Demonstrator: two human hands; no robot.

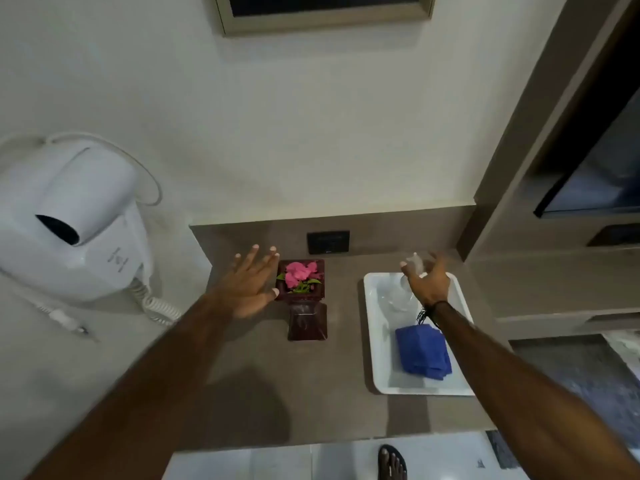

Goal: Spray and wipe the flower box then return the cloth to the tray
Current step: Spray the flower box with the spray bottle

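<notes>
A small dark red flower box (304,296) with pink flowers and green leaves stands on the brown counter. My left hand (249,285) hovers just left of it, fingers spread, thumb near the box's left edge. A white tray (377,358) lies to the right. In it are a folded blue cloth (424,351) near the front and a clear spray bottle (398,296) at the back. My right hand (427,278) is spread over the top of the bottle; whether it grips the bottle is unclear.
A white wall-mounted hair dryer (69,223) with a coiled cord hangs at the left. A dark wall socket (328,242) sits behind the flower box. A cabinet with open shelves (571,202) rises at the right. My sandalled foot (391,462) shows below the counter edge.
</notes>
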